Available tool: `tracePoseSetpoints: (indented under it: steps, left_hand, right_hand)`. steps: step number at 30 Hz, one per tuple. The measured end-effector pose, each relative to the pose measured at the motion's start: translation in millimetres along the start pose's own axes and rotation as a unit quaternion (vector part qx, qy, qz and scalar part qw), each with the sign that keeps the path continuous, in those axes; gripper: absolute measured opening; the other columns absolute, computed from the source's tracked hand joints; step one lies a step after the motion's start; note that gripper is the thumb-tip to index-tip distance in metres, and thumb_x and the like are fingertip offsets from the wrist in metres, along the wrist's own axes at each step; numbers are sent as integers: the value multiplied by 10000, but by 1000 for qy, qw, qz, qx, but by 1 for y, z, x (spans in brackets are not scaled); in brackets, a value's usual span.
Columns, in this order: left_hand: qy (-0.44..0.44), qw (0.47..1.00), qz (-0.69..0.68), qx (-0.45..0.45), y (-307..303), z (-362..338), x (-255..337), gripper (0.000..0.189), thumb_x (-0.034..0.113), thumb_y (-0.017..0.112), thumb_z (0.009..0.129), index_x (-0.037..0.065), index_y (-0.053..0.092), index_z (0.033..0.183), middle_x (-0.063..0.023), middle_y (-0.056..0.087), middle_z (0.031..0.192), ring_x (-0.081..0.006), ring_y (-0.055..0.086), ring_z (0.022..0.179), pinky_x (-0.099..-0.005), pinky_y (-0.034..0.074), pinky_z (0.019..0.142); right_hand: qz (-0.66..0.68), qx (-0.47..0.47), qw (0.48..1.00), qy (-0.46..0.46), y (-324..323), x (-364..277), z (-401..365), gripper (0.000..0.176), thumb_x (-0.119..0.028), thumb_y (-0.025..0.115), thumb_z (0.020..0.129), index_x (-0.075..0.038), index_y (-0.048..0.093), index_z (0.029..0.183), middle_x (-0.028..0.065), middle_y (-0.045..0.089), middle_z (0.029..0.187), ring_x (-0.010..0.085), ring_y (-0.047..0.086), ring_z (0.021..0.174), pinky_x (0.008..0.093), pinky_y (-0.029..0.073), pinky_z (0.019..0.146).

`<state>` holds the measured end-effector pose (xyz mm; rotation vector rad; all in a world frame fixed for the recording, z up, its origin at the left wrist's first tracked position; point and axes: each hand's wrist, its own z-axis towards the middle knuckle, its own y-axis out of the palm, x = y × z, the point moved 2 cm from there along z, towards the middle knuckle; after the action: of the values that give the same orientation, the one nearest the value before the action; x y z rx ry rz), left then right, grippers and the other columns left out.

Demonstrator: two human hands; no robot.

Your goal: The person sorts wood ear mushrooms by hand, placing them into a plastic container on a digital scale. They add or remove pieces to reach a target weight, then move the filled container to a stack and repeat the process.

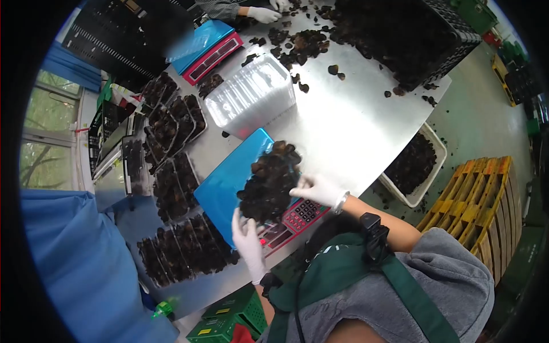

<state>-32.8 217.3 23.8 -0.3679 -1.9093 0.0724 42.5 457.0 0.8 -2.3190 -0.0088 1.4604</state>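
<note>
A clear tray heaped with dark mushroom-like pieces (269,183) is over the blue plate (226,174) of a red scale (300,220). My left hand (249,243), in a white glove, is at the tray's near left corner with its fingers closed around the edge. On the right side, my right hand (320,191), also gloved, pinches the tray's edge or a piece there. Whether the tray rests on the plate cannot be made out. Behind the scale stands a stack of empty clear trays (251,94).
Filled trays (186,248) line the table's left side. A second scale (211,51) and a co-worker's gloved hand (263,14) are at the back. A black crate (452,57) spills dark pieces; a white basket (437,151) and yellow pallet (474,200) stand right.
</note>
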Motion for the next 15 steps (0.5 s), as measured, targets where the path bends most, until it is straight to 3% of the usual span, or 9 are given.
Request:
tracePoseSetpoints:
  steps: [3,6,9,10,11,12,13,14,15]
  left_hand:
    - [28,999,14,37,-16,16,-8,427,36,560,952,11,500,1374,-123,574,1165,-166,618,928,-280,566,750]
    - [20,997,9,75,-36,18,-7,387,100,545,983,2,515,1356,-129,587,1202,-173,604,982,-307,550,825]
    - [56,986,86,133,-66,12,-15,361,80,554,972,4,551,1325,-137,631,1201,-173,611,1020,-308,505,894]
    - [66,978,115,159,-75,5,-16,346,49,562,957,-6,572,1299,-139,649,1173,-186,616,1043,-314,488,936]
    - [66,978,109,167,-83,0,-21,339,34,561,954,-12,579,1289,-147,652,1186,-200,612,1087,-323,458,985]
    - [64,976,103,180,-79,-12,-6,332,23,560,951,-12,585,1281,-141,648,1197,-195,608,1102,-317,451,992]
    - [70,973,110,193,-80,-21,-1,330,19,561,950,-10,588,1277,-139,646,1201,-192,605,1106,-316,449,995]
    - [72,968,121,207,-83,-31,4,327,15,561,949,-8,591,1274,-137,644,1205,-189,603,1111,-316,447,999]
    - [68,963,123,229,-87,-42,7,325,15,563,949,-6,593,1271,-134,642,1206,-187,603,1112,-315,447,999]
  right_hand:
    - [-104,-116,988,3,-11,-10,5,410,-472,721,814,-62,712,811,134,710,791,206,695,779,369,525,760]
    - [-72,-236,968,-55,-54,10,28,341,-424,673,859,-87,716,888,94,724,816,199,695,793,376,531,765]
    - [-1,-110,994,2,-140,19,79,357,-390,635,905,-106,665,1121,27,713,889,81,634,721,237,476,607]
    - [-9,21,999,41,-165,34,109,272,-243,594,881,-76,673,1081,48,686,1007,141,637,853,310,510,737]
    - [-3,125,992,-32,-193,69,151,252,-220,580,888,-102,665,1094,91,694,1021,209,650,893,352,513,776]
    - [-243,272,924,-117,-216,77,181,253,-207,571,902,-102,646,1120,170,680,1066,305,655,934,405,511,827]
    - [-197,295,927,-120,-242,99,222,286,-207,584,903,-91,617,1161,252,649,1079,380,636,987,447,493,884]
    - [-258,291,918,-74,-261,100,246,356,-226,612,890,-112,597,1227,242,642,1107,378,619,1050,444,489,913]
    - [-392,327,851,-125,-278,117,276,449,-264,651,868,-148,571,1294,223,627,1167,374,594,1113,477,482,942]
